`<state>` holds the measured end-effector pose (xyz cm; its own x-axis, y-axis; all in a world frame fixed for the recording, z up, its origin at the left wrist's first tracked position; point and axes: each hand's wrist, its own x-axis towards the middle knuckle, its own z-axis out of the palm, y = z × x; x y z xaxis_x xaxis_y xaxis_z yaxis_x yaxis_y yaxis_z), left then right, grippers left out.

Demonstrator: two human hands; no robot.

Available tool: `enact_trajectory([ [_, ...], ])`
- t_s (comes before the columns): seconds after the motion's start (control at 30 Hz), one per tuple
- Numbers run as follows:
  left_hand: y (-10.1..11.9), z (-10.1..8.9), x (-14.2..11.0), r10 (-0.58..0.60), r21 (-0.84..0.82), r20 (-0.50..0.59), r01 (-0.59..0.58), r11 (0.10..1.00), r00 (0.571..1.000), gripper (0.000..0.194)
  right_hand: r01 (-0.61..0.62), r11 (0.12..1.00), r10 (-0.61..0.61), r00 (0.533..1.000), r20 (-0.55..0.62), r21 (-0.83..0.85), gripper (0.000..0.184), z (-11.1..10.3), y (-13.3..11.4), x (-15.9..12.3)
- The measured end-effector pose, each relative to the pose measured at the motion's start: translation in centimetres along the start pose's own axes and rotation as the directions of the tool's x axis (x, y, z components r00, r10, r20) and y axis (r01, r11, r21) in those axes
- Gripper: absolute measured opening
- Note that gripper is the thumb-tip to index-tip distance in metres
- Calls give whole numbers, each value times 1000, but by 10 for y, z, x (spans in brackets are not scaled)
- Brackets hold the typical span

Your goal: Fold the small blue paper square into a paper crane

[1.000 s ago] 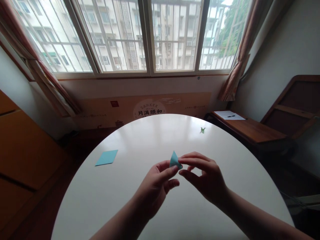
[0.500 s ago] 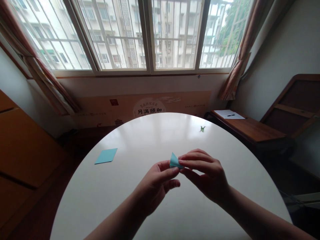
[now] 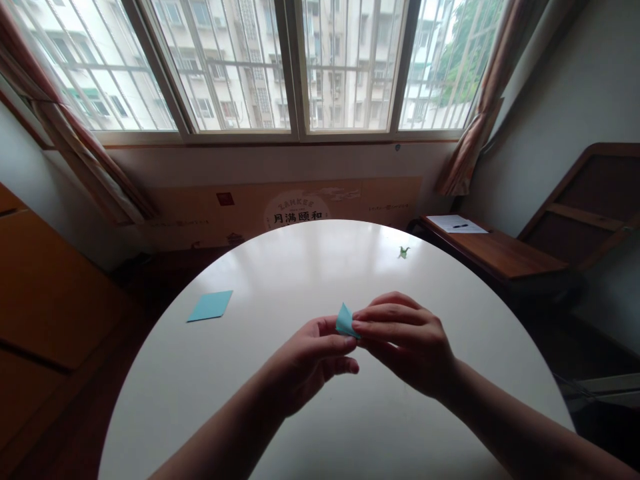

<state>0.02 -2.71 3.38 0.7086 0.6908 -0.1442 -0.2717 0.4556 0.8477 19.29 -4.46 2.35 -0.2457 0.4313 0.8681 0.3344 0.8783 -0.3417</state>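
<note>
Near the centre of the frame, just below the middle, a small piece of folded paper (image 3: 345, 321) is held up in the air above a white round table (image 3: 320, 427). The paper is a light turquoise blue, plain and matt, with no print on the part that shows. Its outline is roughly triangular: one sharp tip points upward, and the shape widens downward to a lower edge that slants down to the right. The face looks paler towards the top and deeper in tone lower down. Its right side and lower corner are covered by fingers, so the full shape and the number of layers cannot be told. The left hand (image 3: 309, 355), coming from the bottom left, pinches the paper's lower edge, with the thumb in front and the index finger behind; its other fingers curl loosely below. The right hand (image 3: 416, 341), coming from the bottom right, grips the paper's right side, fingers laid over it and the thumb beneath, mostly hidden. The two hands meet at the paper, their fingertips very close together. In the left part of the frame, a flat blue sheet (image 3: 210, 306) of a similar colour lies on the table, four-sided with straight edges. Right of centre, near the table's far edge, sits a tiny green figure (image 3: 403, 253) with two upturned points. Farther right, a white page (image 3: 453, 225) with a dark pen (image 3: 461, 226) on it lies on a brown wooden surface (image 3: 520, 257).
</note>
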Motion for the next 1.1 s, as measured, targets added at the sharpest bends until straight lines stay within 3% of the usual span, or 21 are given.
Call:
enact_trajectory([
  [0.23, -1, 0, 2, 50, -11, -128, -52, 999, 990, 23, -30, 999, 32, 998, -52, 42, 40, 1, 2, 0],
  [0.4, -3, -6, 6, 219, 149, -255, -186, 971, 942, 25, -165, 978, 175, 982, -76, 125, 30, 1, 1, -1],
  [0.53, -1, -10, 4, 426, 453, -291, -269, 850, 857, 40, -378, 887, 403, 914, -45, 266, 18, 1, 1, -4],
  [0.6, 2, -10, 2, 456, 562, -237, -262, 785, 858, 45, -466, 824, 496, 868, -13, 321, 13, 1, 0, -4],
  [0.67, 3, -9, 0, 460, 610, -177, -270, 745, 870, 38, -522, 774, 549, 835, 32, 358, 10, 2, -1, -4],
  [0.77, 2, -7, 0, 449, 615, -168, -263, 744, 878, 27, -575, 716, 596, 798, 82, 396, 10, 4, -1, -5],
  [0.97, -3, -5, 6, 436, 441, -288, -285, 851, 853, 22, -718, 550, 703, 674, 228, 427, 30, 11, 5, -10],
  [1.1, -4, -4, 7, 412, 407, -348, -261, 875, 842, 22, -734, 537, 686, 667, 290, 417, 23, 14, 5, -9],
])
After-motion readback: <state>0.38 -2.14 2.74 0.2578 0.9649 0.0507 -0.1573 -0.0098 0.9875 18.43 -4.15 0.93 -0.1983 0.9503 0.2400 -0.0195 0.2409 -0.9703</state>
